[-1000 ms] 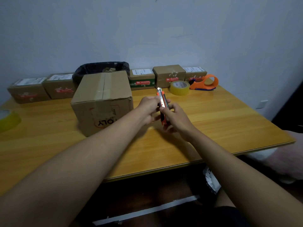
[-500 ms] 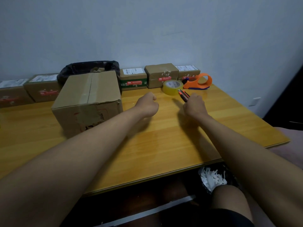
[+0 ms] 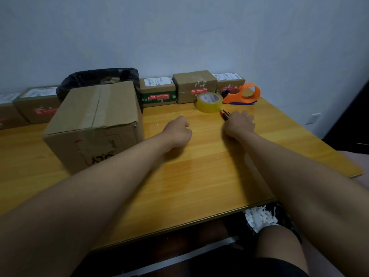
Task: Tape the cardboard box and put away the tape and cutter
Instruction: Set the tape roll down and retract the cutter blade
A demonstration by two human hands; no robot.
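A brown cardboard box [image 3: 93,124] stands on the wooden table [image 3: 199,176] at the left, with clear tape along its top seam. A roll of clear yellowish tape [image 3: 209,102] lies at the back right. Just in front of the roll is the orange and black cutter [image 3: 225,114], lying flat; only its far end shows. My right hand [image 3: 238,124] rests over the cutter's near end, fingers curled onto it. My left hand [image 3: 178,132] is a loose fist on the table right of the box, holding nothing.
An orange tape dispenser [image 3: 244,94] sits behind the roll near the back right corner. Several small parcels [image 3: 194,88] line the wall. A bin with a black bag [image 3: 99,78] stands behind the box. The table's front edge runs below my forearms.
Both hands held the cutter upright near the box a second ago. My right hand carried it back right and laid it beside the tape roll; my left hand let go and closed.
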